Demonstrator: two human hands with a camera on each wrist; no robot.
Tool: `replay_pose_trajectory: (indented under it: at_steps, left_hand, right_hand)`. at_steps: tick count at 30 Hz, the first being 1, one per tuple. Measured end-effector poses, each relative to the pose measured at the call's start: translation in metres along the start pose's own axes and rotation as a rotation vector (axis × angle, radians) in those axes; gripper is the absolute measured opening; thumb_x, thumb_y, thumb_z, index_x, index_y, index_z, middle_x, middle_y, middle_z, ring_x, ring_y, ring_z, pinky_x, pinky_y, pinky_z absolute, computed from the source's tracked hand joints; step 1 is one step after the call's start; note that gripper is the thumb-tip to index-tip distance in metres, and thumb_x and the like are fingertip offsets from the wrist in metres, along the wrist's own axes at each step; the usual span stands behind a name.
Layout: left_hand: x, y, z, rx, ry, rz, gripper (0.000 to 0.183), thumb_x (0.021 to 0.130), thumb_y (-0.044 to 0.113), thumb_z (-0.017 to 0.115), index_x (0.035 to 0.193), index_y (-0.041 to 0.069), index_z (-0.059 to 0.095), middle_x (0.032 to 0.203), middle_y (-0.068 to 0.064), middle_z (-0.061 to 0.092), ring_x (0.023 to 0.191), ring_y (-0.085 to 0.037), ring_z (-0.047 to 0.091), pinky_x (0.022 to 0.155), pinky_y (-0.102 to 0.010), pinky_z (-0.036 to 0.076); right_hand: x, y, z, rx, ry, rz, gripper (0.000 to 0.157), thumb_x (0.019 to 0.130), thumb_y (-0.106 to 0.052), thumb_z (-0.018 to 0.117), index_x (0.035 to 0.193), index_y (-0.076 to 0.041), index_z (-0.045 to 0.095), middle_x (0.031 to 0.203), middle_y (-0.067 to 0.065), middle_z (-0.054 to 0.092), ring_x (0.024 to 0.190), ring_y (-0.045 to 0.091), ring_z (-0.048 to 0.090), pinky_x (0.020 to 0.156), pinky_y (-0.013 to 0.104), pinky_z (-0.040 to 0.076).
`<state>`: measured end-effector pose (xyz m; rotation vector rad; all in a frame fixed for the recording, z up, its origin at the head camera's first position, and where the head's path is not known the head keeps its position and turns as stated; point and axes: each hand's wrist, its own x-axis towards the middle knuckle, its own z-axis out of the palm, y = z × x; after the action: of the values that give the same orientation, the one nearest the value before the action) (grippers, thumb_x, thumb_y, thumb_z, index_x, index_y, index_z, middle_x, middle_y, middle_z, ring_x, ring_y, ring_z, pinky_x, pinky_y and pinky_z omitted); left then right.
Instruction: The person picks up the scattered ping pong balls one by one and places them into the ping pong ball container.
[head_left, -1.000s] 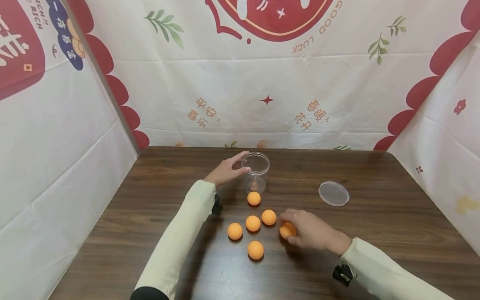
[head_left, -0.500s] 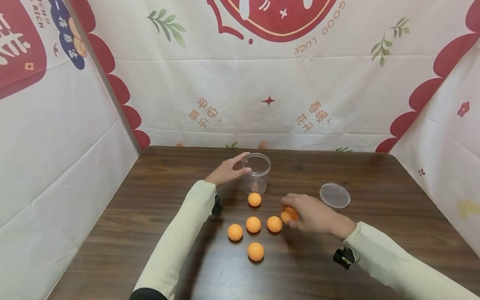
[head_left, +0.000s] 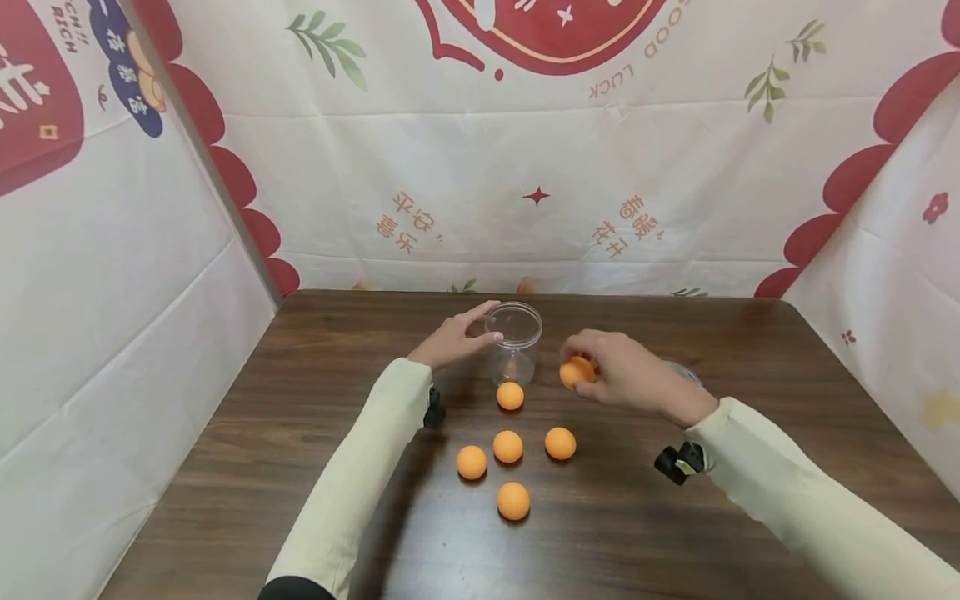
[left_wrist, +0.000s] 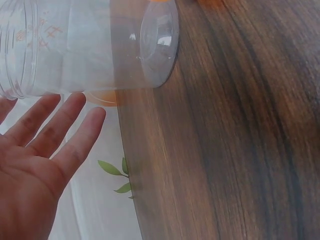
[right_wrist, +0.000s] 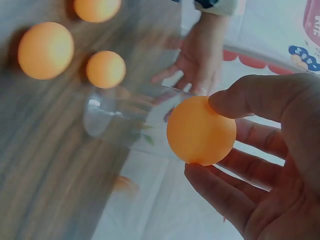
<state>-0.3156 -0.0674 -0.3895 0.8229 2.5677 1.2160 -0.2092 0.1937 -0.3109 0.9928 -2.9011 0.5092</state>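
A clear plastic jar (head_left: 523, 354) stands upright and uncapped near the back of the table. My left hand (head_left: 453, 340) holds it at the left of its rim, thumb in front and fingers behind; in the left wrist view those fingers (left_wrist: 75, 147) lie fairly straight against its side. Pinched between the thumb and fingertips of my right hand (head_left: 630, 373) is an orange ping-pong ball (right_wrist: 201, 131), raised above the table just right of the jar. Another ping-pong ball (head_left: 511, 396) sits close before the jar's base.
Several more orange balls lie nearer the front, among them a middle ball (head_left: 507, 447) and a front ball (head_left: 513, 501). The clear round lid (head_left: 686, 373) is partly hidden behind my right hand. A printed white cloth (head_left: 330, 200) hangs behind the wooden table (head_left: 300, 400).
My right hand has lifted a ball off the table and carried it away from me, toward the jar's right side. One loose ball has rolled slightly right. The left hand stays at the jar.
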Motion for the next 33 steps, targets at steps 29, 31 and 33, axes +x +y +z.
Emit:
replay_pose_trajectory:
  at_steps: [29,31,33]
  left_hand:
    - [0.004,-0.003,-0.001,-0.013,0.007,0.007,0.063,0.096,0.034,0.056,0.151,0.022,0.028,0.138,-0.014,0.051,0.121,-0.030,0.055,0.099,-0.045,0.046]
    - [0.003,-0.004,0.000,-0.015,0.009,0.007,0.063,0.096,0.034,0.056,0.151,0.023,0.028,0.138,-0.014,0.051,0.120,-0.029,0.056,0.098,-0.044,0.047]
    - [0.003,-0.005,0.001,-0.021,0.008,0.001,0.064,0.096,0.035,0.057,0.151,0.024,0.028,0.138,-0.013,0.051,0.120,-0.029,0.056,0.098,-0.044,0.046]
  right_hand:
    - [0.062,0.014,-0.007,0.029,0.116,0.054,0.023,0.082,-0.007,0.069,0.105,-0.002,0.066,0.098,0.013,0.067,0.079,0.026,0.057,0.070,0.039,0.048]
    - [0.065,0.015,-0.004,0.026,0.141,0.041,0.023,0.082,-0.007,0.069,0.104,-0.002,0.066,0.097,0.013,0.067,0.078,0.026,0.057,0.068,0.037,0.047]
    - [0.068,0.017,0.001,0.026,0.163,0.033,0.023,0.082,-0.008,0.069,0.104,-0.002,0.066,0.098,0.013,0.067,0.077,0.025,0.056,0.067,0.036,0.047]
